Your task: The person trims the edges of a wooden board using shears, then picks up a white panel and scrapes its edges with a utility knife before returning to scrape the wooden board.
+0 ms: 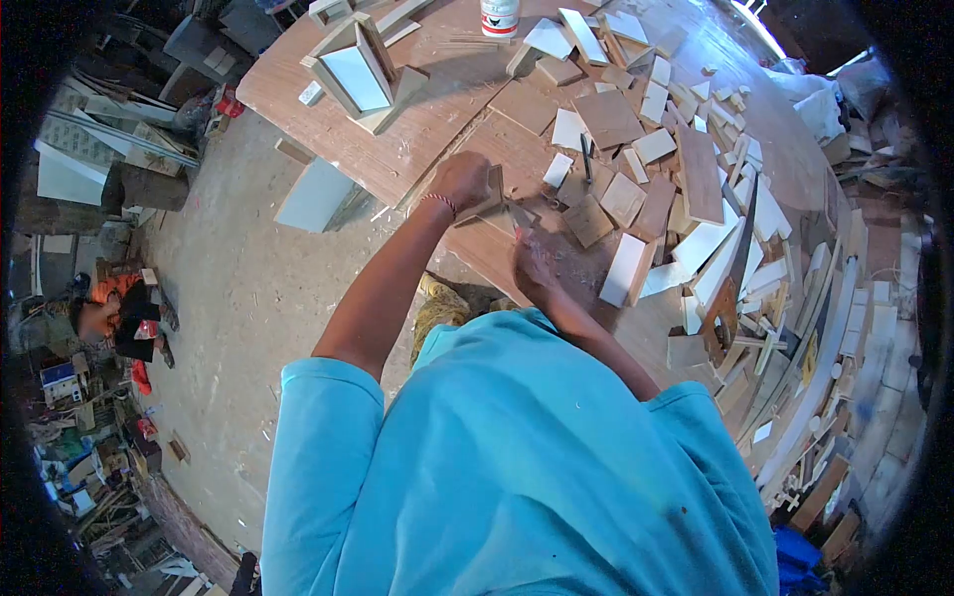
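I see a small wooden piece (494,196) pinned under my left hand (462,182), fingers curled over it, at the workbench (417,149) edge. Just beside it, my right hand (532,263) is bunched; its grip unclear. Offcuts (636,189) lie beyond.

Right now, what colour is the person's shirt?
The shirt is light blue, seen best in the head view.

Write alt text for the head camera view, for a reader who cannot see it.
Seen from above, a person in a turquoise shirt presses the left hand on a small wooden piece at the edge of a workbench, the right hand close beside it. Cut wood offcuts litter the bench, with a small boxlike wooden assembly and a white bottle further back.
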The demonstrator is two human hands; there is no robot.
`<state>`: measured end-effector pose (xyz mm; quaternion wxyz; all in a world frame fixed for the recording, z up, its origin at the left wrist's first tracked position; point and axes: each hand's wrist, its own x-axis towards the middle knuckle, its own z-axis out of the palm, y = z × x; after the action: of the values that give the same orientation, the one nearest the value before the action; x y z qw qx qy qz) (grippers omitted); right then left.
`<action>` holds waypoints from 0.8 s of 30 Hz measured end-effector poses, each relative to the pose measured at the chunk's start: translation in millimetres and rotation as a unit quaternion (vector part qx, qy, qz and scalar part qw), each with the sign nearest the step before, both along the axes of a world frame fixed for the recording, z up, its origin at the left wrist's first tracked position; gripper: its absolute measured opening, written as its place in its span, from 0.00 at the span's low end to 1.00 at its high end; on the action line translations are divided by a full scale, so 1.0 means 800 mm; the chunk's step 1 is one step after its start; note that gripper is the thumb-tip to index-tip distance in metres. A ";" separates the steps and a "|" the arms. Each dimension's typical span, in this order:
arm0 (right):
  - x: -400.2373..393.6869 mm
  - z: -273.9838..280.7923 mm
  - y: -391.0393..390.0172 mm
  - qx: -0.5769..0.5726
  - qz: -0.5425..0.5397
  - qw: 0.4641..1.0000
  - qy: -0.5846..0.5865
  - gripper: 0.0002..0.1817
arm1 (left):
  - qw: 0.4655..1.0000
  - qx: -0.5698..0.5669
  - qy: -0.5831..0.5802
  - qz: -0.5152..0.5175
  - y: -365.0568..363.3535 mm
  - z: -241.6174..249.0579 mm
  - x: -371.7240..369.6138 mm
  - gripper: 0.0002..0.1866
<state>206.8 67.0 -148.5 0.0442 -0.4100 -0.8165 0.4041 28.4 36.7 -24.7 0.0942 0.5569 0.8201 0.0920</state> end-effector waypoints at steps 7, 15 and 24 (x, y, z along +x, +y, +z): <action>0.002 0.027 0.015 0.031 0.055 0.998 -0.028 0.21 | 0.999 -0.041 -0.032 0.005 0.002 -0.006 -0.027 0.10; 0.005 0.117 0.050 -0.227 -0.062 0.965 0.112 0.16 | 0.862 0.156 -0.437 0.204 -0.086 0.013 -0.022 0.14; -0.015 0.155 0.053 -0.311 -0.037 0.902 0.298 0.10 | 0.691 0.253 -0.637 0.229 -0.122 0.008 0.004 0.14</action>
<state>194.7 109.6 -24.2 0.1707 -0.2932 -0.5824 0.7387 31.9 -61.2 -18.3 0.4255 0.1621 0.6113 0.6473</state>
